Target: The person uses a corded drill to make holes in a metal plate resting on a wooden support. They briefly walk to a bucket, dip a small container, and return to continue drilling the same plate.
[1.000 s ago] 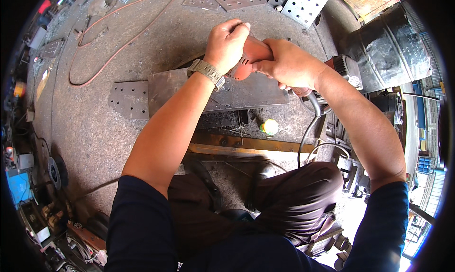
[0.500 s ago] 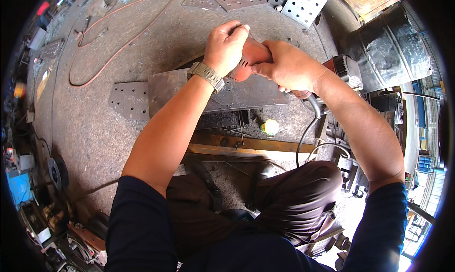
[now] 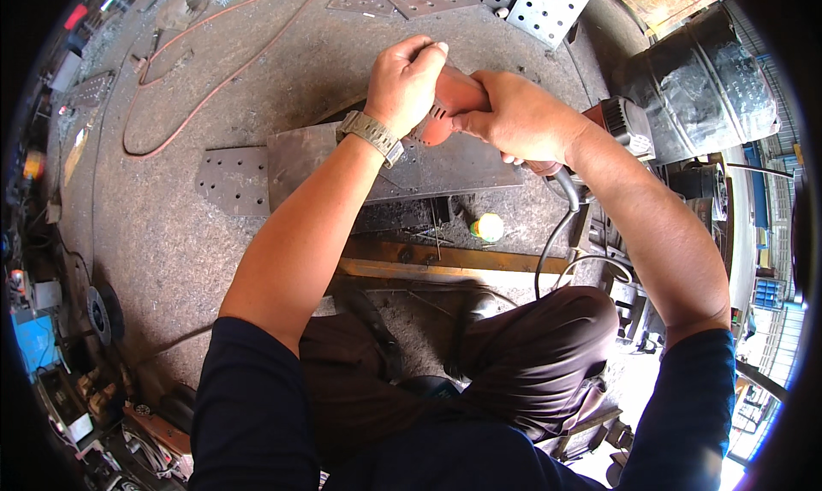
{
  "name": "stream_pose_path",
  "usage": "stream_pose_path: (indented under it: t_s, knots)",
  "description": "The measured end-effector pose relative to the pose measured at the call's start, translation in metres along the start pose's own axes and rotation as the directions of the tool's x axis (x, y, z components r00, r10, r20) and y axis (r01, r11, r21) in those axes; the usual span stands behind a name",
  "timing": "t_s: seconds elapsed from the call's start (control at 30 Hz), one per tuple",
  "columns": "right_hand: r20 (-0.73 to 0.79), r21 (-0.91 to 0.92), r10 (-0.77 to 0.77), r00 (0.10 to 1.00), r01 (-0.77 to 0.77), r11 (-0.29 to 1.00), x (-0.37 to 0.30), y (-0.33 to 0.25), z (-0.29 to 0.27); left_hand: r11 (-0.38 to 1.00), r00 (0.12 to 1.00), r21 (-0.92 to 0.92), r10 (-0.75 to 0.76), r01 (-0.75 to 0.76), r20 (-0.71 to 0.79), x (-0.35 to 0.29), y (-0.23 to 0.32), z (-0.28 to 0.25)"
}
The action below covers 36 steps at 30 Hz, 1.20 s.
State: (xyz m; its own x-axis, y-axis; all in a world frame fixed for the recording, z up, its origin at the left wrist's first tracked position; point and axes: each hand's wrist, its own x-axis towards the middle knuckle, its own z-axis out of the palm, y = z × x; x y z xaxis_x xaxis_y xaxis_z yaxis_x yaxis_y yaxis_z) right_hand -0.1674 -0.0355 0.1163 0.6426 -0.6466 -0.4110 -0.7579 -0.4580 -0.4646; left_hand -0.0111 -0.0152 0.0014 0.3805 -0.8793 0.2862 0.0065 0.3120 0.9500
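Note:
A red corded power drill (image 3: 461, 94) is held over a dark steel plate (image 3: 445, 170); its working end is hidden from this angle. My left hand (image 3: 404, 82), with a watch on the wrist, is closed in a fist against the drill's left side; the part it grips is covered. Around the drill's rear handle my right hand (image 3: 527, 114) is wrapped, its thumb on the red housing. A black cord (image 3: 548, 244) drops from the handle below that hand. Small holes show in the plate and in a flat piece (image 3: 235, 181) by its left end.
A rusty steel bar (image 3: 479, 260) lies between the plate and my feet, with a small yellow-green container (image 3: 487, 227) beyond it. A dark drum (image 3: 702, 84) stands at right. Perforated plates (image 3: 548, 10) lie far off. An orange hose (image 3: 231, 89) curves over the floor at left.
Both hands and the drill have shifted very slightly left in the picture. The grip looks the same.

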Motion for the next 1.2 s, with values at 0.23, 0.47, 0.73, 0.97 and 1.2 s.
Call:
stream_pose_path:
  t_s: [0.23,0.47,0.73,0.97,1.2]
  knots:
    - [-0.012,-0.007,0.021,1.0,-0.021,1.0,-0.0034,-0.0037,-0.0004,1.0,1.0,0.005,0.003,-0.003,-0.001,-0.0008,0.0022,0.0012]
    - [-0.01,-0.006,0.02,1.0,-0.02,1.0,-0.0025,-0.0038,-0.0016,0.999,1.0,-0.037,-0.009,0.009,0.012,0.0012,-0.0014,0.0004]
    - [-0.015,0.012,0.01,1.0,-0.01,1.0,-0.0007,0.0025,0.0009,0.999,1.0,-0.037,0.016,-0.016,0.015,0.0011,-0.0025,0.0017]
    - [-0.014,0.022,0.003,1.0,-0.002,1.0,-0.0011,0.0009,0.0008,1.0,1.0,-0.021,0.016,-0.016,0.012,0.0017,-0.0059,-0.0004]
    - [0.005,0.015,0.018,1.0,-0.018,1.0,0.0038,0.0034,0.0006,0.998,1.0,-0.061,-0.018,0.017,-0.012,0.0,-0.0008,0.0015]
